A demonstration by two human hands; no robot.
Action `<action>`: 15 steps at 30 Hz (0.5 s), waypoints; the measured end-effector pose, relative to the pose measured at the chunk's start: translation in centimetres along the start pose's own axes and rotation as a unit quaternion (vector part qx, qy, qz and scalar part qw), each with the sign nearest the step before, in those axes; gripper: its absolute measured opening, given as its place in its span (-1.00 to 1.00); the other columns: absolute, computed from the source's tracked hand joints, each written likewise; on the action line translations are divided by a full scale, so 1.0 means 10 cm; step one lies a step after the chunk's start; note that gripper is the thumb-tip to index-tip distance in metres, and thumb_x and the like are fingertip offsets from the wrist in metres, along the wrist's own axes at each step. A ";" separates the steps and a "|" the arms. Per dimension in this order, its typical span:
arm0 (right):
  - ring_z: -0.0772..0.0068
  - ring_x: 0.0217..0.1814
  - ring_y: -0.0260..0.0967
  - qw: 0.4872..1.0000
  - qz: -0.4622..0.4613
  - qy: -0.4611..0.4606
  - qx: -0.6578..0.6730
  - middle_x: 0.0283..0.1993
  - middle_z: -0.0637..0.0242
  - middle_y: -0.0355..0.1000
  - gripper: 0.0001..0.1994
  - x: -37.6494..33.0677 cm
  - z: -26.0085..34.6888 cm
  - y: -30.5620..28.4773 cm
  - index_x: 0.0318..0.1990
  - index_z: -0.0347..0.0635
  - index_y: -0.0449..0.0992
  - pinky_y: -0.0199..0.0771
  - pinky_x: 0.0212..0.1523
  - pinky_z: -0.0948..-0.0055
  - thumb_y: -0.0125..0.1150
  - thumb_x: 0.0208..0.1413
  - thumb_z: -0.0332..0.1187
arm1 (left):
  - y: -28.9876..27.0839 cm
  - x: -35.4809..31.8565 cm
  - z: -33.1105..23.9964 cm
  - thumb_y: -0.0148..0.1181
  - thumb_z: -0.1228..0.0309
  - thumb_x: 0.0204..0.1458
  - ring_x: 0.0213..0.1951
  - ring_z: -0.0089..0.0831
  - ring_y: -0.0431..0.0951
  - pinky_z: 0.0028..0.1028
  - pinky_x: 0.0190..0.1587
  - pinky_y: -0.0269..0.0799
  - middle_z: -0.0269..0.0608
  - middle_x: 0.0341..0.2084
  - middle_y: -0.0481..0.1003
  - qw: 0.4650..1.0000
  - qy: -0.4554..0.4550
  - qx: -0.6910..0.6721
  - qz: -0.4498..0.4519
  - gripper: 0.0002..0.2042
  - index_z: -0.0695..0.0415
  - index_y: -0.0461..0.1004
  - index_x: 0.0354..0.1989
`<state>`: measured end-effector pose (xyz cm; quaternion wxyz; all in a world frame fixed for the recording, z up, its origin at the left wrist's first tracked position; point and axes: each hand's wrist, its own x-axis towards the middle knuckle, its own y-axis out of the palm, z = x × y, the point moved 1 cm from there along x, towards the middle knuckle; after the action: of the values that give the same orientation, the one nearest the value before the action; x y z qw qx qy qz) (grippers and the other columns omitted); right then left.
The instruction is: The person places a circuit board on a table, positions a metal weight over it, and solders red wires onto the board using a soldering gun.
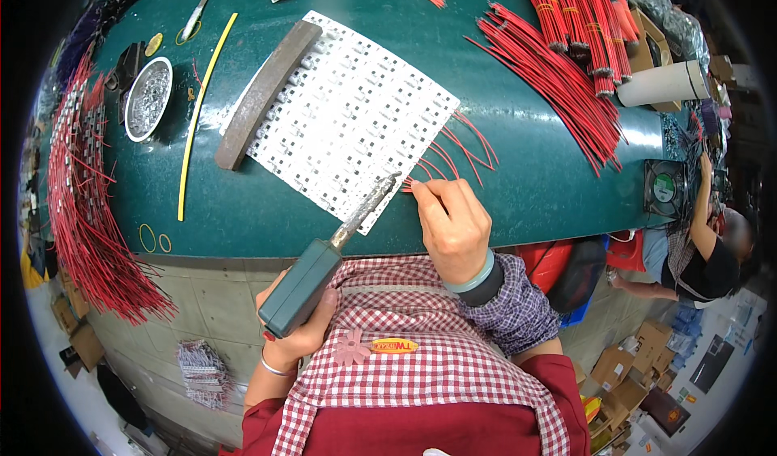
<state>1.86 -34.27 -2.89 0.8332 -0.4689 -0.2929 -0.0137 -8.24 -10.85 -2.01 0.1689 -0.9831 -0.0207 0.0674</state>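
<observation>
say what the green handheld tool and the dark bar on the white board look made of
The green handheld tool: probably hard plastic, smooth with crisp edges; its shaft likely metal, grey and blotchy. The dark bar: perhaps rusted metal, matte, from its brown surface; wood isn't ruled out.

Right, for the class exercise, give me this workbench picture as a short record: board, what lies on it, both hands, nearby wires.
White board: lies askew on the green table
On it: dark bar along its left side
Left hand: grips a soldering tool
Right hand: pinches red wire at the board's lower-right edge
Loose red wires: spread right of the board
</observation>
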 end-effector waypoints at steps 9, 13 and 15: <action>0.31 -0.37 0.37 1.000 -0.006 0.004 -0.003 -0.35 0.26 0.39 -0.73 0.00 0.01 0.01 -0.28 -0.34 0.54 0.42 -0.44 0.41 0.25 -0.26 -0.60 | 0.01 0.07 -0.06 0.30 0.60 -0.20 -0.49 -0.29 0.60 -0.46 -0.40 0.49 -0.03 -0.44 0.56 0.997 0.058 0.044 0.011 -0.76 0.36 0.56 -0.29; 0.31 -0.36 0.38 1.000 -0.007 0.004 -0.005 -0.36 0.25 0.40 -0.73 -0.01 0.01 0.01 -0.27 -0.34 0.54 0.43 -0.43 0.42 0.25 -0.26 -0.59 | 0.04 0.13 -0.10 0.29 0.62 -0.21 -0.48 -0.29 0.60 -0.47 -0.41 0.49 -0.04 -0.44 0.56 0.998 0.045 0.045 0.025 -0.78 0.36 0.56 -0.31; 0.30 -0.36 0.38 1.000 -0.006 0.003 -0.005 -0.36 0.25 0.40 -0.72 -0.01 0.01 0.01 -0.27 -0.34 0.54 0.43 -0.42 0.42 0.25 -0.26 -0.60 | 0.07 0.17 -0.13 0.28 0.64 -0.23 -0.49 -0.29 0.59 -0.47 -0.43 0.47 -0.06 -0.44 0.55 0.995 0.091 0.032 0.013 -0.79 0.35 0.55 -0.33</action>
<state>1.78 -34.12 -2.99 0.8314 -0.4715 -0.2933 -0.0215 -6.39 -11.79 -1.25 0.2009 -0.9794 0.0093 -0.0196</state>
